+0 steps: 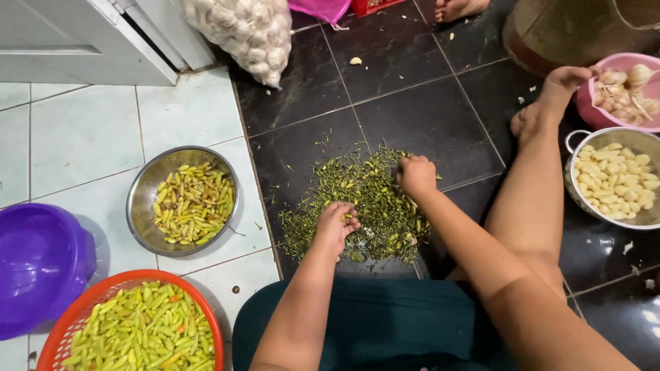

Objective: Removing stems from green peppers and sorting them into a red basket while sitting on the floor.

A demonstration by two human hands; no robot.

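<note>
Fingers of both hands, left hand (336,221) and right hand (415,174), curl closed on green stems (375,199); a mesh garlic sack (244,31) lies by the door (69,41).

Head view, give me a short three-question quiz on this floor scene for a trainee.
1. True or false: both hands, the left hand and the right hand, rest on the stem pile.
2. Which container holds peeled garlic cloves? A) steel bowl B) colander C) red basket
3. Fill in: the purple tub lies on the ______ tiles, left of the dark ones.

Key
1. True.
2. B; the steel bowl holds yellow-green chillies, and the red basket holds green ones.
3. Light.
</note>
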